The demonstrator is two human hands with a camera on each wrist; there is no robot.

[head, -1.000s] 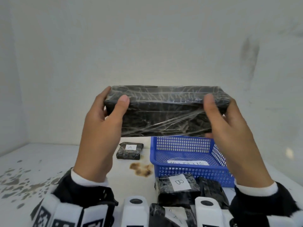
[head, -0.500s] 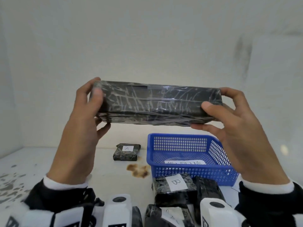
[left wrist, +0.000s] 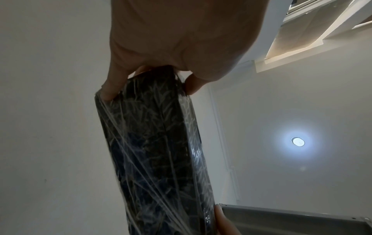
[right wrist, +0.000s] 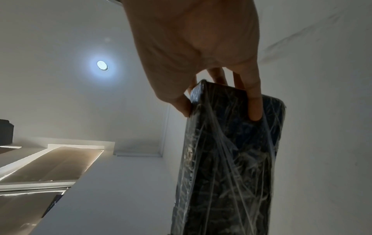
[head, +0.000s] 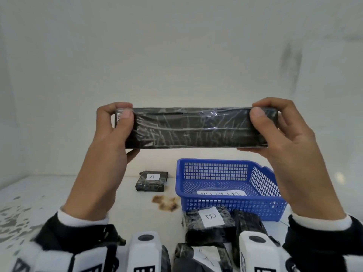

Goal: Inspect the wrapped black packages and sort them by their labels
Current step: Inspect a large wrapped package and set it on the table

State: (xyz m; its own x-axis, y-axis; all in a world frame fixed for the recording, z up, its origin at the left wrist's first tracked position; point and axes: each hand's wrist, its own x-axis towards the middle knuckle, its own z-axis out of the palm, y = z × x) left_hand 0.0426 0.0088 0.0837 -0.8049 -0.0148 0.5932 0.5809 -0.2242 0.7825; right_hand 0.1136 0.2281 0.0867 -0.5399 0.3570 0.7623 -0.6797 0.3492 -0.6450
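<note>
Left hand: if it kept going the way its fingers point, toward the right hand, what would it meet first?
The left hand grips one end of the long package, so it meets the package at once. Beyond its far end is the right hand. Nothing else shows between them.

Since one second ago I turned the long wrapped package [head: 194, 130] between my hands, so now another, narrower side faces me. My left hand [head: 110, 146] moved its thumb from the front face to the top left corner, and my right hand [head: 282, 138] now pinches the right end with thumb on front
</note>
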